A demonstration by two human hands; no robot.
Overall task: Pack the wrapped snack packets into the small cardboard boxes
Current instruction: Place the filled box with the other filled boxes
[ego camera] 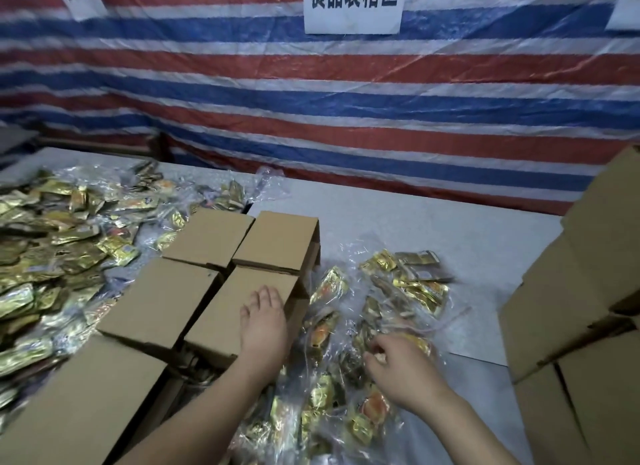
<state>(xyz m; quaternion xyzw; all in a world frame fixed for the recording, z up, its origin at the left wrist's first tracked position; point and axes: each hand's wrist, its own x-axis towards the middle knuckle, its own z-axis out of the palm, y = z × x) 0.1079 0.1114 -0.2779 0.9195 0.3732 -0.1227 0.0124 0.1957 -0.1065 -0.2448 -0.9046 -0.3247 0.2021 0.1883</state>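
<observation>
Cardboard box (242, 312) near centre, left hand (265, 326) flat on lid | right hand (398, 362) pinches packets (377, 355) from right pile (398, 291) | risk: slippery wrap drops; closed lid blocks loading

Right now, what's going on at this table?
A person is packing snack packets into small cardboard boxes. The left hand rests flat on the lid of a closed box, one of four grouped together. The right hand picks at loose packets lying on clear plastic. A bigger pile of packets lies to the left.
</observation>
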